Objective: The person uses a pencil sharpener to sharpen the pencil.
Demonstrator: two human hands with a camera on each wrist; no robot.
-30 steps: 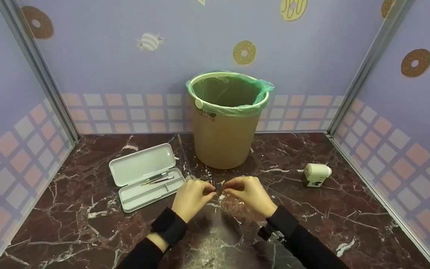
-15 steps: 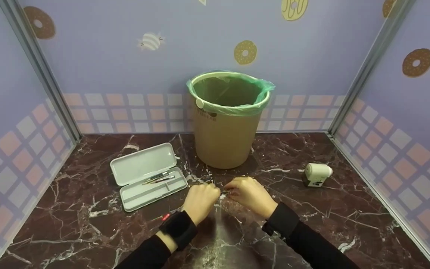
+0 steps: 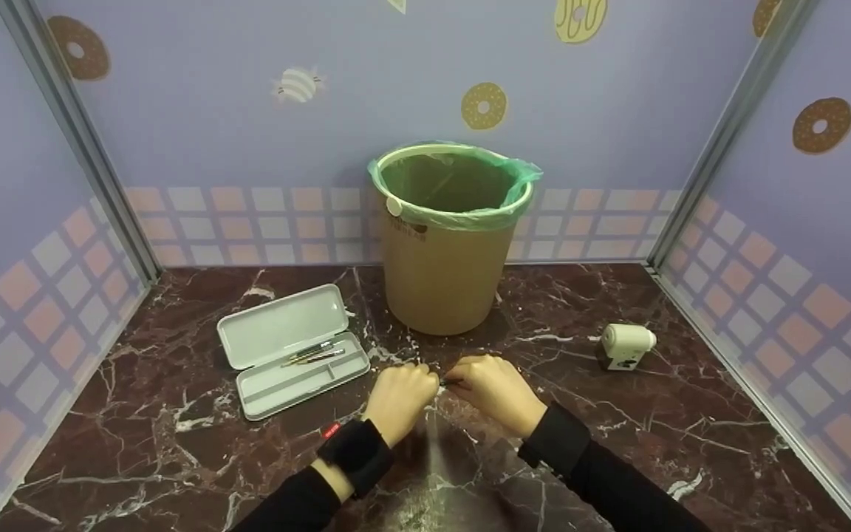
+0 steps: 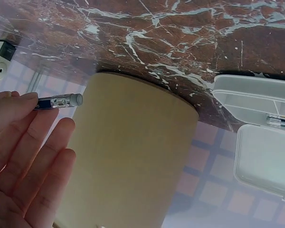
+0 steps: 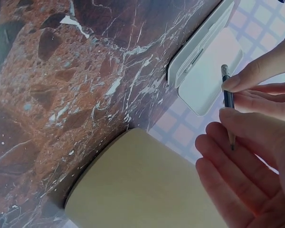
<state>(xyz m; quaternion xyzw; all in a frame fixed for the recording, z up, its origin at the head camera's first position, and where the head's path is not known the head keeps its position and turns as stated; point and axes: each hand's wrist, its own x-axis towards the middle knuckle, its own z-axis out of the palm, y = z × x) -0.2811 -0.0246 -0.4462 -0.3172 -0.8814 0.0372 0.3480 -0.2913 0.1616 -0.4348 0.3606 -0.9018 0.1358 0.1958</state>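
A short dark pencil (image 5: 228, 100) with a metal-banded eraser end and a bare sharpened tip is held between both hands. My left hand (image 3: 401, 395) pinches it near the eraser end, back of the hand upward in the head view. The eraser (image 4: 76, 99) sticks out past the thumb in the left wrist view. My right hand (image 3: 496, 391) pinches the pencil closer to its tip, thumb on top, with the other fingers spread behind it in the right wrist view. In the head view, fingers hide most of the pencil.
Left of the hands lies an open white pencil case (image 3: 283, 325) with several pencils (image 3: 315, 353) inside. A tan waste bin (image 3: 444, 281) with a green liner stands behind the hands. A small cream device (image 3: 629, 346), resembling a pencil sharpener, sits on the marble-patterned surface at right.
My left hand has turned over, its back now upward, and shifted slightly right and nearer me. My right hand has turned slightly. The case, bin and cream device stay put.
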